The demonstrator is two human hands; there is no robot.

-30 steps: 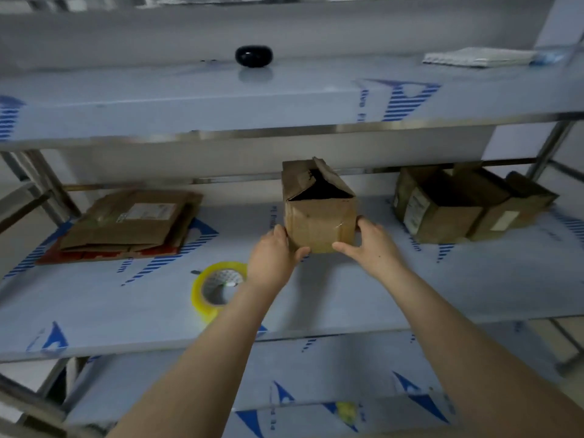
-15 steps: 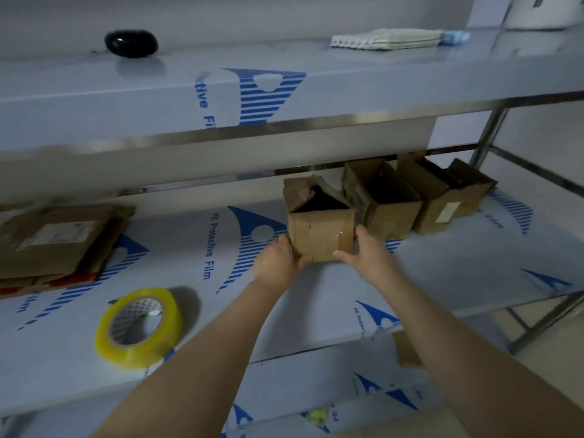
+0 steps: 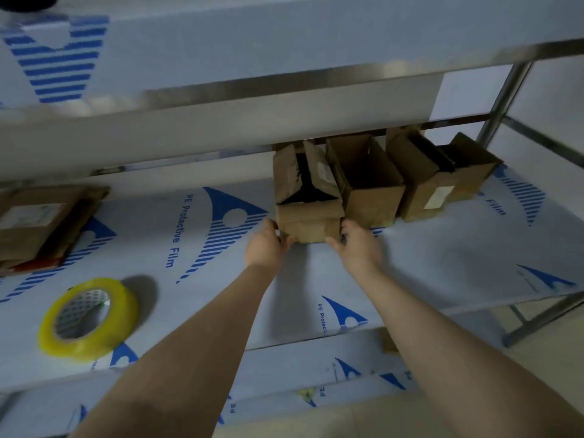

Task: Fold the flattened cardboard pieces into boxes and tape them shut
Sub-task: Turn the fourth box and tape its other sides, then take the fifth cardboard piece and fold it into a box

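Cardboard box point(image 3: 311, 227), flaps unsealed, clasped mid-frame at near corners by left grip point(image 3: 267, 249) and right grip point(image 3: 358, 248); long axis up-frame, open box point(image 3: 373, 200) just beside at right.

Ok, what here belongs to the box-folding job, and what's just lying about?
Job: small brown cardboard box with open flaps, held by left hand and right hand; yellow tape roll; stack of flattened brown cardboard; open-topped brown box beside it; more brown boxes further right.
Lying about: dark object on the upper shelf, mostly cut off; small yellow item on the lower shelf.
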